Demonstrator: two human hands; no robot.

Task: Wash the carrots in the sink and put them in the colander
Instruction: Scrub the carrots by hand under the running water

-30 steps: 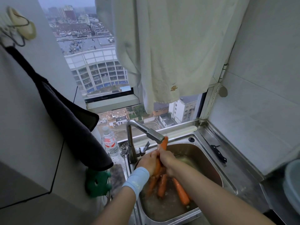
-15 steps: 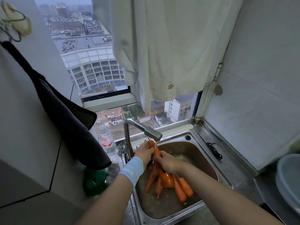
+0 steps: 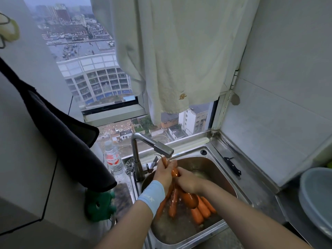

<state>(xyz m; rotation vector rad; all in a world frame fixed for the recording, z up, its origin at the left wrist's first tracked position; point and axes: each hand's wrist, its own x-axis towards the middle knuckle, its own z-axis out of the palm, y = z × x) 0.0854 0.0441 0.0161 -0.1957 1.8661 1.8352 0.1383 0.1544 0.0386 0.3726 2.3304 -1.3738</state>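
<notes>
Carrot [image 3: 175, 173]: below faucet [image 3: 161, 148] spout; stiff, wet, probably slippery.
Left hand [image 3: 164, 175] grip: clamped on thin end.
Right hand [image 3: 187, 183] grip: clamped on thick middle.

A small home kitchen, high up in a block of flats — a steel sink [image 3: 215, 168] with a swivel tap [image 3: 152, 143], a knife [image 3: 232, 166] on its drainer, tiled walls [image 3: 287, 87], a cloth [image 3: 179, 51] hung across a window [image 3: 89, 72] overlooking city rooftops.
</notes>
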